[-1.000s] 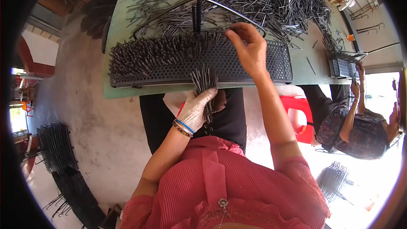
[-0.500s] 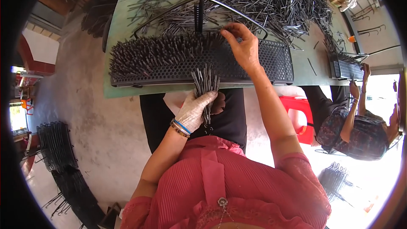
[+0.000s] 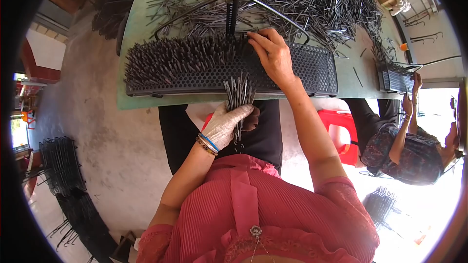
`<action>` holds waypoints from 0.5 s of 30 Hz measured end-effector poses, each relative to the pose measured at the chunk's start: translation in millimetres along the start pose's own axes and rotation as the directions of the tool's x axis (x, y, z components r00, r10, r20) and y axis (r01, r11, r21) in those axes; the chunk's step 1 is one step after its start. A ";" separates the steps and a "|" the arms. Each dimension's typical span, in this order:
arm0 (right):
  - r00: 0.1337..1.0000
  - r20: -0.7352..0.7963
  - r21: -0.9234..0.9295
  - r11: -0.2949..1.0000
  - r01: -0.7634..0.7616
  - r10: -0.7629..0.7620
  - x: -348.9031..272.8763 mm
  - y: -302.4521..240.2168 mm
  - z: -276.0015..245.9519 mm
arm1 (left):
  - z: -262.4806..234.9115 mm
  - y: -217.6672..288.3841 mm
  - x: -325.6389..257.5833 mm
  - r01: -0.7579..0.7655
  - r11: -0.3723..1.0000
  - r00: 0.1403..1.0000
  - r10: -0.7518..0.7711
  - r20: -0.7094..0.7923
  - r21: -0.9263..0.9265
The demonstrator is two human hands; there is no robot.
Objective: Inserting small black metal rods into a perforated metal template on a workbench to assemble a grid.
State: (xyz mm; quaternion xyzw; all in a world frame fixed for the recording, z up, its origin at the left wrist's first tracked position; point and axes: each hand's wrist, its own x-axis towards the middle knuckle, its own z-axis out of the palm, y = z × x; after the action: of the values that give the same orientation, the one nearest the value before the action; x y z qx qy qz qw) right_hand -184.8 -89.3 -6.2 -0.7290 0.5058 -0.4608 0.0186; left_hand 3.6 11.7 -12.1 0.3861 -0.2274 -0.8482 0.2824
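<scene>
My left hand (image 3: 225, 125), in a pale work glove, grips a bundle of thin dark metal rods (image 3: 237, 93) upright above my lap, just below the table edge. My bare right hand (image 3: 272, 54) reaches over a black perforated tray (image 3: 312, 70) on the green table (image 3: 146, 24), its fingertips pinching at the rods standing in the tray's holes. The tray's left half is packed with upright rods (image 3: 175, 58); its right half shows bare holes.
A loose heap of rods (image 3: 312, 0) and a long metal frame (image 3: 234, 0) cover the table's far side. At the right another person (image 3: 404, 141) works at a second tray (image 3: 397, 80). A red stool (image 3: 343, 129) stands beside me. Black wire racks (image 3: 63, 170) lie on the floor at left.
My right hand has shifted left along the tray to the edge of the filled section. The left hand with the bundle has stayed nearly still.
</scene>
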 end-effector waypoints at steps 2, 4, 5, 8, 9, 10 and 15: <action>1.000 0.030 -0.014 1.000 0.010 -0.009 1.2 2.9 1.6 | 3.8 1.4 -1.5 -0.035 0.999 0.999 0.035 -0.017 0.001; 1.000 0.009 -0.005 1.000 -0.010 0.010 0.6 0.9 1.2 | 3.1 0.8 0.0 -0.034 0.999 0.999 0.034 -0.041 -0.009; 0.999 -0.014 0.004 1.000 -0.031 0.031 -0.4 -0.5 0.3 | 2.8 0.7 0.8 -0.031 0.999 0.997 0.030 -0.065 -0.018; 0.989 -0.101 0.056 0.993 -0.107 0.112 -4.1 -13.3 -13.7 | 0.7 -0.4 -1.2 -0.051 0.999 0.997 0.050 -0.063 -0.010; 0.989 -0.100 0.058 0.993 -0.107 0.112 -8.2 -21.1 -19.8 | 0.3 -0.3 -2.5 -0.051 0.999 0.997 0.050 -0.066 -0.011; 0.965 -0.011 0.143 0.956 -0.257 0.261 -13.1 -29.9 -28.4 | 0.9 0.4 -2.8 -0.078 0.997 0.996 0.077 -0.040 -0.011; 0.764 0.416 0.188 0.775 -0.603 0.494 -37.7 -56.6 -47.0 | 7.2 1.6 -2.5 -0.140 0.990 0.990 0.140 -0.001 -0.006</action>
State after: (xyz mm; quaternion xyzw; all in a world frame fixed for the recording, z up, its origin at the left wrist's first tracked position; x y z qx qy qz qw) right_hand -178.8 -12.6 24.1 -0.6026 0.6085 -0.3734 0.3566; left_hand -0.1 13.4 -5.6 0.3687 -0.2515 -0.8267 0.3426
